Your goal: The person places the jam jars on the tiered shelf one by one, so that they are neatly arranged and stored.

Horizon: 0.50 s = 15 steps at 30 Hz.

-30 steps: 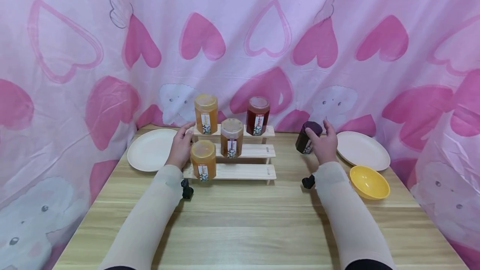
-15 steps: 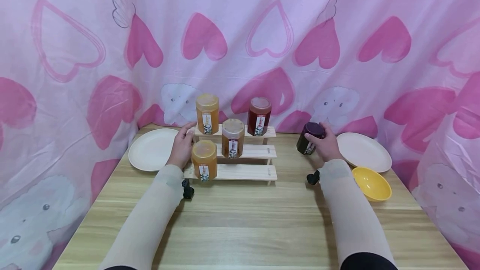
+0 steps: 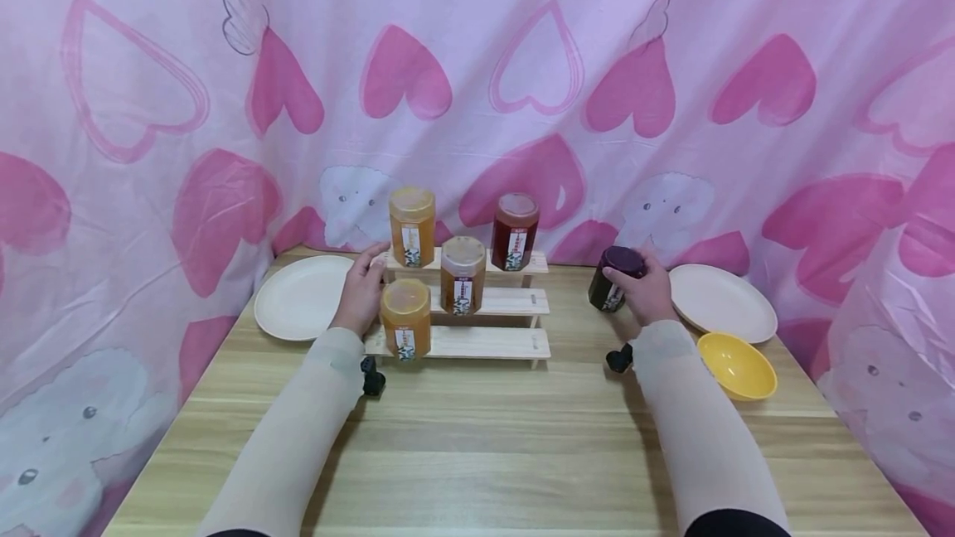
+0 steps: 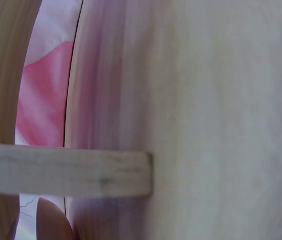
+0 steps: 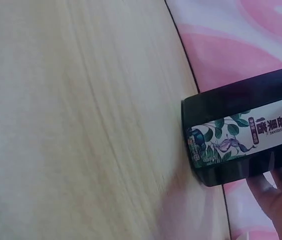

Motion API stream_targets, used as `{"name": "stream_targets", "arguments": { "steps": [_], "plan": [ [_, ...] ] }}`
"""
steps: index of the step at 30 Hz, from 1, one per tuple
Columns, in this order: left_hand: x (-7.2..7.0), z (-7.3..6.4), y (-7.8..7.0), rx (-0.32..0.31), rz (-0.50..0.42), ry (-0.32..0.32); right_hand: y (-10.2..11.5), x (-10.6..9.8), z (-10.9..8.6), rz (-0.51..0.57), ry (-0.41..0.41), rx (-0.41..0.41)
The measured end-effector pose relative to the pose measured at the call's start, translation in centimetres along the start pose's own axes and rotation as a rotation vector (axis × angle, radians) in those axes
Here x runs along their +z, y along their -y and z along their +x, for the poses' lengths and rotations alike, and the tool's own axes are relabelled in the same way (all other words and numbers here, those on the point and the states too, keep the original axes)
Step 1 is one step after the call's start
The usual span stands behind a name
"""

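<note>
My right hand (image 3: 647,288) grips a dark purple jam jar (image 3: 606,295) by its upper side, right of the stand. In the right wrist view the jar (image 5: 220,175) shows a white label with leaves, with fingertips (image 5: 265,192) against its side and its base close over the tabletop. My left hand (image 3: 360,295) holds the left end of the three-step wooden stand (image 3: 492,341) at its top step. The left wrist view shows a stand leg (image 4: 81,172) and one fingertip (image 4: 51,222). On the stand sit two yellow jars (image 3: 412,230), an amber jar (image 3: 462,276) and a red jar (image 3: 515,234).
A white plate (image 3: 291,305) lies at the left, partly behind the left hand. Another white plate (image 3: 724,301) lies at the right, with a yellow bowl (image 3: 739,367) in front of it. A pink heart-print curtain (image 3: 477,65) rises behind the wooden table (image 3: 477,454).
The right hand's raised fingers have come down around the dark jar, which shows more upright than a second ago. The left hand and the jars on the stand stay in place.
</note>
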State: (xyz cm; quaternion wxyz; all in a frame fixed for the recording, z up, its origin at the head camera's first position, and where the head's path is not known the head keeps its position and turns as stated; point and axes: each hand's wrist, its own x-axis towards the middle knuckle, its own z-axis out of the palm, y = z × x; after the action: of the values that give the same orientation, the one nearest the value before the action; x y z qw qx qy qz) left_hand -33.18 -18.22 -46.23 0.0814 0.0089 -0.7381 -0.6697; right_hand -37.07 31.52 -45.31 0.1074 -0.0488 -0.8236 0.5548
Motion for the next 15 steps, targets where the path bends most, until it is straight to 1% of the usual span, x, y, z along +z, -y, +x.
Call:
{"name": "stream_targets", "arguments": {
  "steps": [4, 9, 12, 15],
  "plan": [
    [-0.1, 0.1, 0.1, -0.007, -0.002, 0.005, 0.7, 0.0, -0.7, -0.03, 0.021, -0.025],
    [-0.1, 0.2, 0.0, -0.025, -0.015, 0.009, 2.4, 0.0, -2.5, -0.021, 0.068, -0.07],
    [-0.1, -0.2, -0.7, -0.04, -0.026, 0.022, 3.5, 0.0, -4.0, -0.018, 0.096, -0.083],
    [-0.1, -1.0, -2.0, -0.051, -0.022, 0.034, 4.6, -0.1, -5.7, -0.028, 0.12, -0.077]
  ]
}}
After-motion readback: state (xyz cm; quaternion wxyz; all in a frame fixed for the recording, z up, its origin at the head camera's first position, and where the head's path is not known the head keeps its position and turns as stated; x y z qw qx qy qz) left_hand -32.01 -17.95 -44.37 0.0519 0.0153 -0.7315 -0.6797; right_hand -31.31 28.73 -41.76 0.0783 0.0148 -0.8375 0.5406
